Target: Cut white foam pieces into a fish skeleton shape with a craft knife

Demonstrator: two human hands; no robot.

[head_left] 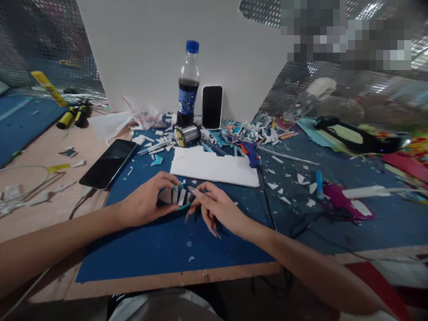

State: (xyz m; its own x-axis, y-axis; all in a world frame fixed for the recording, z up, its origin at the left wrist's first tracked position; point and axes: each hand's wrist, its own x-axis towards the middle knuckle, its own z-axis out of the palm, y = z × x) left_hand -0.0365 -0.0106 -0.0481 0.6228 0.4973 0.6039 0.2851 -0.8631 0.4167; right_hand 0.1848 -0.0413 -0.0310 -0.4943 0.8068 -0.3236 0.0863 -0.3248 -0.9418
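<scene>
My left hand curls round a small dark piece with white strips stuck on it, which rests on the blue mat. My right hand is beside it on the right, index finger stretched toward the white strips and touching them, the other fingers bent downward with nothing held in them. Both hands have long painted nails. A white foam sheet lies just beyond the hands.
A black phone lies at the left of the mat; another phone leans on the white board beside a cola bottle. A solder spool, blue glue gun, and many foam scraps lie behind.
</scene>
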